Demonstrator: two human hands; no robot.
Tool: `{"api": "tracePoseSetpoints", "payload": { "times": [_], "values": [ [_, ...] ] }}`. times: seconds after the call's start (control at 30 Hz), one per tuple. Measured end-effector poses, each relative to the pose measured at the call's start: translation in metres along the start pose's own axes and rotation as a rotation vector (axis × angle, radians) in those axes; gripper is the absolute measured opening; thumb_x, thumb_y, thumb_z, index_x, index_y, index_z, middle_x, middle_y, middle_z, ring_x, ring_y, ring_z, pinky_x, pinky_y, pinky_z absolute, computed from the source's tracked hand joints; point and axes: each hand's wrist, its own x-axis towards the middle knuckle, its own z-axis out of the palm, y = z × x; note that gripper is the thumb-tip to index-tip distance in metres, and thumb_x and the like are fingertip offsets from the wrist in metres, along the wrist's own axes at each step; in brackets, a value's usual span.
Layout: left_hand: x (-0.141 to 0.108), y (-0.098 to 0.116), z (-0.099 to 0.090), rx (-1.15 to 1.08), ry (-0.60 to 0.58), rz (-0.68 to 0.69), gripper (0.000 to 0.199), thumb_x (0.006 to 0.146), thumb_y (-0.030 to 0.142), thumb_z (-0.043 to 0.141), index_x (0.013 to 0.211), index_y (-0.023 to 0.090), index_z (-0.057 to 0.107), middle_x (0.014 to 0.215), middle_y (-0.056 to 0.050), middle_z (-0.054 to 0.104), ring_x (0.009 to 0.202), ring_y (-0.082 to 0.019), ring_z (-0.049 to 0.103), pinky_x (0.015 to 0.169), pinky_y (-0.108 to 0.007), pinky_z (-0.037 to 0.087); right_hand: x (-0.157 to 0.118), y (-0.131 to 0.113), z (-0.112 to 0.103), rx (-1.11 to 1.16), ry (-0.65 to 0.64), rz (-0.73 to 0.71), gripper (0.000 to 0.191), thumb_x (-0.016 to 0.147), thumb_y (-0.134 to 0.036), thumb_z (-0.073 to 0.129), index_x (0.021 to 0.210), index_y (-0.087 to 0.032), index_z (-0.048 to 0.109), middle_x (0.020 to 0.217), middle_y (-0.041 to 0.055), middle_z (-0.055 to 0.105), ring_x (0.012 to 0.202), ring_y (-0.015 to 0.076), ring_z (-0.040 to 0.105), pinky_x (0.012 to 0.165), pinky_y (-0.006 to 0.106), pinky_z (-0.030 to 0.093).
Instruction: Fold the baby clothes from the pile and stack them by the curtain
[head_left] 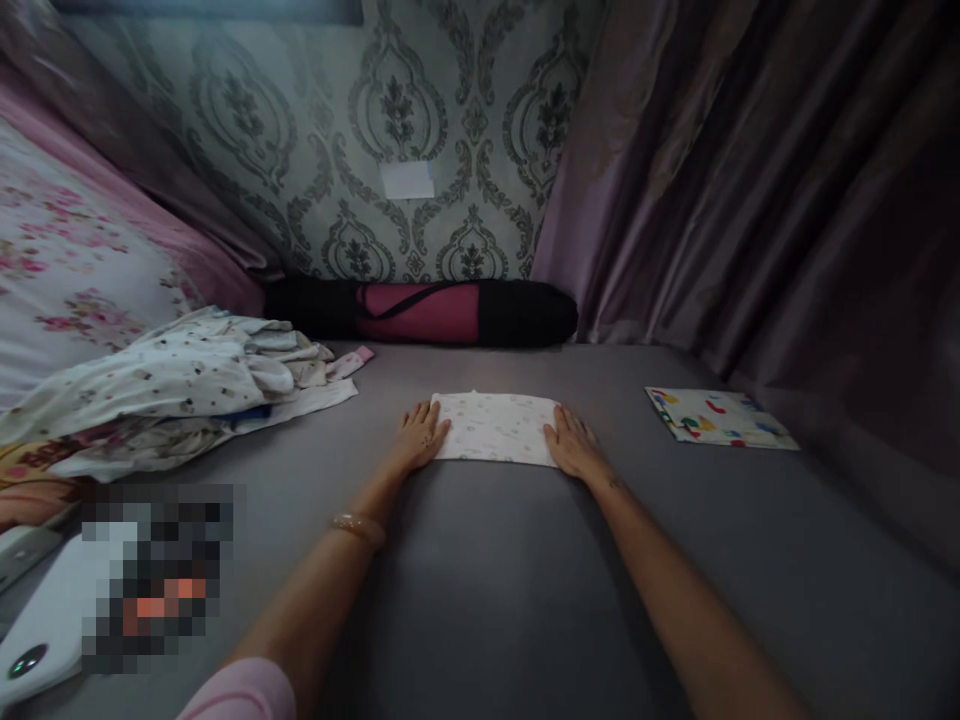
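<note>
A white cloth with a faint small print (pixel 495 428) lies flat, folded into a rectangle, on the grey surface (pixel 480 560). At its left edge rests my left hand (pixel 422 436), fingers spread and pointing forward, the thumb side touching the cloth. My right hand (pixel 574 440) lies at the right edge in the same way, its fingers stretched out and its thumb on the cloth's border. Neither hand grips anything. A bracelet (pixel 358 528) circles the left wrist.
Crumpled printed clothes (pixel 187 375) are heaped at the left. A folded cloth with colourful shapes (pixel 724 418) lies at the right. Along the patterned wall sits a long black and maroon bag (pixel 420 312). A white device (pixel 67 600) is at the lower left; curtains hang on both sides.
</note>
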Motion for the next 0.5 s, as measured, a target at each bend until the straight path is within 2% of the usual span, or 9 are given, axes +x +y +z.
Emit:
{"api": "tracePoseSetpoints", "payload": {
  "times": [0.13,0.27,0.33,0.4,0.5],
  "values": [
    [-0.005,-0.008,-0.006,-0.044,-0.002,-0.001,0.056,0.095,0.042,0.026,0.144,0.015,0.033,0.149,-0.014,0.035,0.138,-0.025,0.030,0.111,-0.039,0.025,-0.002,0.009,-0.007,0.011,-0.013,0.026,0.060,0.096,-0.037,0.023,0.145,-0.004,0.029,0.150,0.0195,0.031,0.139,0.0262,0.027,0.112,0.043,0.020],
    [-0.014,0.000,-0.009,-0.159,0.046,-0.082,0.054,0.096,0.038,0.025,0.143,0.014,0.034,0.141,-0.015,0.046,0.128,-0.023,0.045,0.104,-0.033,0.035,-0.003,-0.009,-0.016,-0.047,0.170,0.106,0.058,0.096,-0.035,0.023,0.142,0.000,0.034,0.150,0.0217,0.030,0.140,0.0298,0.023,0.111,0.045,0.020],
    [-0.019,0.006,-0.007,-0.171,0.079,-0.113,0.053,0.096,0.039,0.025,0.142,0.016,0.036,0.139,-0.015,0.047,0.127,-0.025,0.047,0.104,-0.036,0.035,-0.003,-0.027,-0.019,-0.074,0.210,0.022,0.059,0.096,-0.036,0.022,0.143,-0.002,0.032,0.152,0.0191,0.026,0.142,0.0288,0.018,0.113,0.044,0.015],
    [-0.023,0.012,-0.002,-0.141,0.116,-0.124,0.051,0.096,0.039,0.027,0.141,0.017,0.038,0.140,-0.015,0.046,0.129,-0.026,0.043,0.105,-0.039,0.033,-0.001,-0.044,-0.018,-0.068,0.182,-0.082,0.061,0.097,-0.039,0.021,0.145,-0.003,0.030,0.153,0.0168,0.026,0.143,0.0274,0.016,0.115,0.042,0.011],
    [-0.029,0.014,0.004,-0.094,0.141,-0.114,0.051,0.097,0.039,0.027,0.141,0.018,0.038,0.144,-0.015,0.041,0.134,-0.026,0.037,0.109,-0.040,0.028,0.005,-0.056,-0.012,-0.050,0.153,-0.132,0.063,0.097,-0.041,0.020,0.146,-0.002,0.028,0.154,0.0162,0.024,0.143,0.0268,0.015,0.115,0.043,0.009]
  ]
}}
